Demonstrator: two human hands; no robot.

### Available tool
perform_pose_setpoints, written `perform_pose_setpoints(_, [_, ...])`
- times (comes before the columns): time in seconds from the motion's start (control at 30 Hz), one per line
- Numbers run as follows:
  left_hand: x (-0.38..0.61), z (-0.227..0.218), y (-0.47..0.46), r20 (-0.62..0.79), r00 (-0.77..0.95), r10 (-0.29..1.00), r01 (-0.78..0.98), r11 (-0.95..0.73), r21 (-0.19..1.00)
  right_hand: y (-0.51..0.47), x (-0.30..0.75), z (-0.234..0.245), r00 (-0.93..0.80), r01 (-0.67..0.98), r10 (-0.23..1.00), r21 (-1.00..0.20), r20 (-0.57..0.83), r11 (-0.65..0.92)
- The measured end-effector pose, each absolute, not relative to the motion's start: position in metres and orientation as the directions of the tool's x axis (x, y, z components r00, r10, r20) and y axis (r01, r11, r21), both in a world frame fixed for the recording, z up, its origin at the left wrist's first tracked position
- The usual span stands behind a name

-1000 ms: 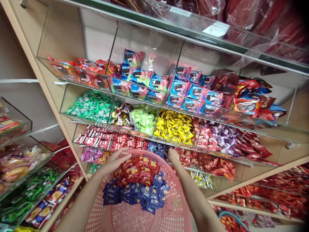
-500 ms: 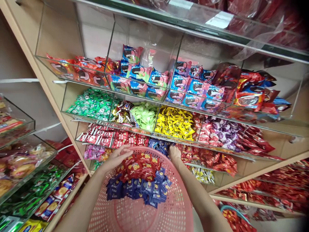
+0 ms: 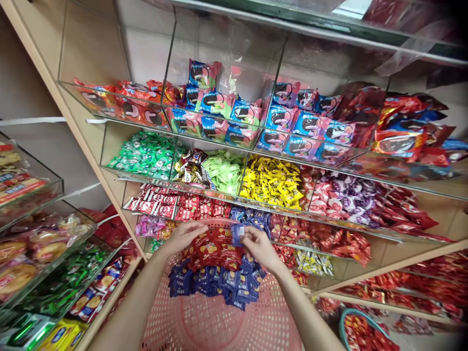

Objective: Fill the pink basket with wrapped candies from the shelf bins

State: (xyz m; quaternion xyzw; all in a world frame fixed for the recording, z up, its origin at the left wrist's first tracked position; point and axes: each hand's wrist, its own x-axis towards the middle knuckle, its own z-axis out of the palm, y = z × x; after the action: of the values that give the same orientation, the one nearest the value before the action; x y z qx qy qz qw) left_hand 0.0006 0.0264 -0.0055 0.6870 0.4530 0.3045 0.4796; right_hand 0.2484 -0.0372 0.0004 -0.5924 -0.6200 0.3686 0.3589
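My right hand [image 3: 259, 247] pinches a small blue candy packet [image 3: 237, 234] above the far side of a pink plastic basket [image 3: 215, 329]. At the basket's far left rim is my left hand [image 3: 185, 239], its fingers stretched out over the edge beside the red packets; whether it touches them I cannot tell. Inside the basket, red packets with orange-slice prints [image 3: 215, 248] lie against the far wall. Blue packets [image 3: 214, 282] form a band in front of them. Just beyond the rim, a shelf compartment holds more blue packets [image 3: 252, 218].
Glass-fronted shelves hold green candies [image 3: 148, 156], yellow packets [image 3: 272, 183], purple-and-white candies [image 3: 351, 192] and blue cookie packs [image 3: 280, 119]. Red packets [image 3: 201, 208] lie left of the blue ones. Another shelf [image 3: 29, 207] stands left. A teal-rimmed basket [image 3: 343, 324] sits low right.
My right hand has come back from the blue packets' compartment to above the basket, now with a blue packet in its fingers. My left hand stays by the rim. The view has shifted slightly.
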Motion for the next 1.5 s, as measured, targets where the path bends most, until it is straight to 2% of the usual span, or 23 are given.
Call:
perform_pose_setpoints(0.03, [0.001, -0.006, 0.027, -0.006, 0.410, 0.912, 0.334, -0.144, 0.932, -0.038, 0.236, 0.001, -0.120, 0.321, 0.991, -0.947, -0.054, -0.012])
perform_pose_setpoints(0.1, [0.000, -0.008, 0.027, 0.017, 0.411, 0.911, 0.329, -0.166, 0.930, -0.039, 0.214, -0.002, -0.248, 0.119, 0.960, -0.987, -0.131, -0.104])
perform_pose_setpoints(0.2, [-0.003, -0.009, 0.028, 0.042, 0.455, 0.889, 0.322, -0.208, 0.924, -0.040, 0.190, -0.009, -0.329, 0.015, 0.933, -0.988, -0.148, -0.152])
perform_pose_setpoints(0.33, [-0.008, -0.006, 0.028, 0.036, 0.519, 0.854, 0.297, -0.219, 0.930, -0.044, 0.176, -0.023, -0.320, -0.071, 0.931, -0.976, -0.173, -0.205])
perform_pose_setpoints(0.4, [-0.009, -0.003, 0.027, 0.041, 0.505, 0.862, 0.267, -0.201, 0.943, -0.047, 0.174, -0.030, -0.340, -0.186, 0.901, -0.920, -0.270, -0.346])
perform_pose_setpoints(0.5, [-0.009, 0.000, 0.026, 0.040, 0.492, 0.870, 0.249, -0.184, 0.951, -0.049, 0.171, -0.041, -0.495, -0.333, 0.764, -0.722, -0.414, -0.606])
perform_pose_setpoints(0.6, [-0.010, 0.000, 0.027, 0.034, 0.512, 0.858, 0.248, -0.185, 0.951, -0.052, 0.166, -0.049, -0.597, -0.410, 0.676, -0.560, -0.432, -0.720])
perform_pose_setpoints(0.7, [-0.011, 0.002, 0.027, 0.032, 0.525, 0.851, 0.244, -0.187, 0.952, -0.055, 0.162, -0.050, -0.539, -0.528, 0.725, -0.498, -0.428, -0.687])
perform_pose_setpoints(0.77, [-0.012, 0.006, 0.026, 0.036, 0.543, 0.839, 0.244, -0.199, 0.949, -0.057, 0.160, -0.048, -0.468, -0.577, 0.775, -0.517, -0.426, -0.632])
perform_pose_setpoints(0.93, [-0.010, 0.016, 0.023, 0.028, 0.543, 0.839, 0.275, -0.209, 0.939, -0.057, 0.160, -0.040, -0.240, -0.537, 0.926, -0.754, -0.293, -0.377])
perform_pose_setpoints(1.03, [-0.007, 0.011, 0.024, 0.019, 0.514, 0.857, 0.307, -0.205, 0.929, -0.056, 0.162, -0.038, -0.160, -0.468, 0.965, -0.844, -0.210, -0.262])
perform_pose_setpoints(1.37, [-0.005, 0.004, 0.024, 0.027, 0.524, 0.851, 0.322, -0.228, 0.919, -0.057, 0.166, -0.039, -0.061, -0.339, 0.989, -0.929, -0.138, -0.150])
perform_pose_setpoints(1.5, [-0.004, 0.002, 0.024, 0.044, 0.494, 0.868, 0.286, -0.210, 0.935, -0.054, 0.168, -0.044, -0.015, -0.352, 0.989, -0.925, -0.150, -0.146])
